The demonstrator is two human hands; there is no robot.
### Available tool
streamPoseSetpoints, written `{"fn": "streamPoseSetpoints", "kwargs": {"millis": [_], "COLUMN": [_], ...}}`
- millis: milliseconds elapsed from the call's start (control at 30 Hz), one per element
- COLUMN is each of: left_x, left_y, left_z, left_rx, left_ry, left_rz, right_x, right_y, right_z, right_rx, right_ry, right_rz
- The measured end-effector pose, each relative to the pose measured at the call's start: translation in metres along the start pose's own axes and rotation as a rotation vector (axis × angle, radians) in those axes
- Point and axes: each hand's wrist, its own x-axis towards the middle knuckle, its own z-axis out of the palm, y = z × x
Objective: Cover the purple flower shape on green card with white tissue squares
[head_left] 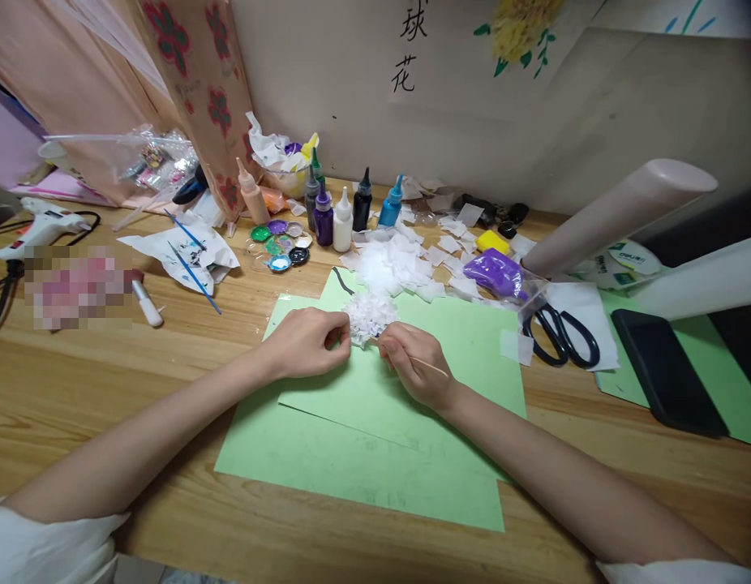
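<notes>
A light green sheet of paper (375, 422) lies on the wooden table, with a round cluster of crumpled white paper bits (371, 315) stuck near its upper middle. My left hand (308, 341) rests on the sheet just left of the cluster, fingers curled and pinched together beside its edge. My right hand (412, 361) is closed around a thin wooden stick (427, 366), whose tip points toward the cluster's lower right edge. A loose pile of small white paper squares (393, 264) lies just behind the green sheet.
Paint bottles (342, 215) and a paint palette (281, 242) stand behind the sheet. Black scissors (558, 331), purple clay in a bag (495, 272) and a black phone (667, 369) lie to the right. A glue gun (44, 227) and brushes (193, 272) lie left.
</notes>
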Motion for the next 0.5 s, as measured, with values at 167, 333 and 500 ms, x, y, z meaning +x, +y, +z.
{"fn": "streamPoseSetpoints", "kwargs": {"millis": [167,333,500], "left_x": [0.0011,0.0001,-0.0001], "left_y": [-0.002,-0.0028,-0.0025], "left_z": [0.0027,0.0059,0.006], "left_rx": [-0.008,0.004,0.025], "left_ry": [0.022,0.04,0.046], "left_rz": [0.007,0.012,0.012], "right_x": [0.0006,0.001,-0.0004], "right_y": [-0.0006,-0.0006,0.0008], "right_z": [0.0016,0.0062,0.0064], "right_rx": [-0.056,-0.113,-0.116], "right_ry": [-0.003,-0.024,-0.015], "right_rz": [0.015,0.016,-0.043]}}
